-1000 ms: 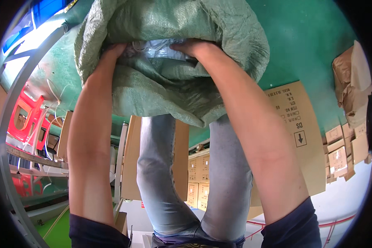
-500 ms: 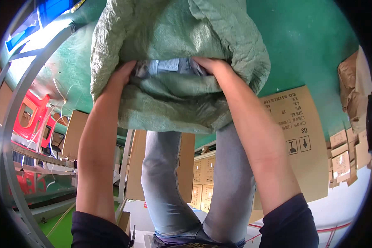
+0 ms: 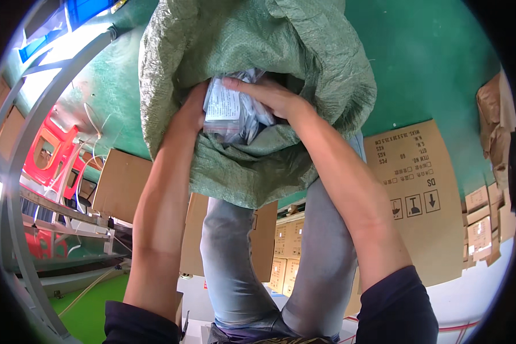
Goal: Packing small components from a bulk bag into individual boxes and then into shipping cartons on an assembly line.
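Note:
A large green woven sack (image 3: 258,183) gapes in front of me, its rim rolled outward. Inside its mouth, a bundle of clear plastic packets (image 3: 249,117) with a printed white label sits between my hands. My left hand (image 3: 197,108) grips the bundle's left edge, its fingers mostly hidden behind it. From the right, my right hand (image 3: 266,96) holds the top, thumb laid across the label and the other fingers partly out of sight. What lies deeper in the sack is hidden.
Beside my right forearm stands a large cardboard sheet (image 3: 418,241). A grey metal frame (image 3: 51,109) curves along the left, near red plastic stools (image 3: 46,146). Brown paper (image 3: 493,114) and stacked cartons (image 3: 479,229) are at the far right, on green floor.
The packets have come up toward the sack's mouth, showing more of the label. My right hand has moved left over them, and the sack's front rim sits lower.

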`<state>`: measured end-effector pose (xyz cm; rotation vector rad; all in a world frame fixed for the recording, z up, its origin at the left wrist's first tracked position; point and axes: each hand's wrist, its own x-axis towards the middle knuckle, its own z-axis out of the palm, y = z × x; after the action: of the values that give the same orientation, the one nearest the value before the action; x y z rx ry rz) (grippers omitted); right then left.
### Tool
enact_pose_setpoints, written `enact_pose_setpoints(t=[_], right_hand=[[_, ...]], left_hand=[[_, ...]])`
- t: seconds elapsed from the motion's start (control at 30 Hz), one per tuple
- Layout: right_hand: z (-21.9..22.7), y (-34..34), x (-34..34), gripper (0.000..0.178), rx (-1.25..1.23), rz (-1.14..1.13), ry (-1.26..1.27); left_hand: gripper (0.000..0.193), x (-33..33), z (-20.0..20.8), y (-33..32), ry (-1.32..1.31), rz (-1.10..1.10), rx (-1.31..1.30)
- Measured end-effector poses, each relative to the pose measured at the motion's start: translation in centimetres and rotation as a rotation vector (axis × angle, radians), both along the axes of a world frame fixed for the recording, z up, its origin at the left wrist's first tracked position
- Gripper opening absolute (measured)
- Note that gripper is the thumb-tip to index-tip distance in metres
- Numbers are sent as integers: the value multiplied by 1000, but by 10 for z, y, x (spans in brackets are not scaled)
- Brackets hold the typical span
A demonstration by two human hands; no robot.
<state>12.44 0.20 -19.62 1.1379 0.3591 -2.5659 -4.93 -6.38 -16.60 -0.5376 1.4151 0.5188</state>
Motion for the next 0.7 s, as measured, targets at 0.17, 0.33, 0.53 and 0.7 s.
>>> enact_pose_setpoints(t=[0.17,0.33,0.53,0.7], right_hand=[[50,14,-8,81,174,-34,49],[135,38,-7,73,207,-200,24],[214,53,13,89,157,-400,21],[258,71,24,88,284,-315,-37]], left_hand=[[42,6,34,6,-30,29,128],[41,26,98,22,83,107,180],[42,36,152,44,17,202,213],[42,42,187,55,96,96,348]])
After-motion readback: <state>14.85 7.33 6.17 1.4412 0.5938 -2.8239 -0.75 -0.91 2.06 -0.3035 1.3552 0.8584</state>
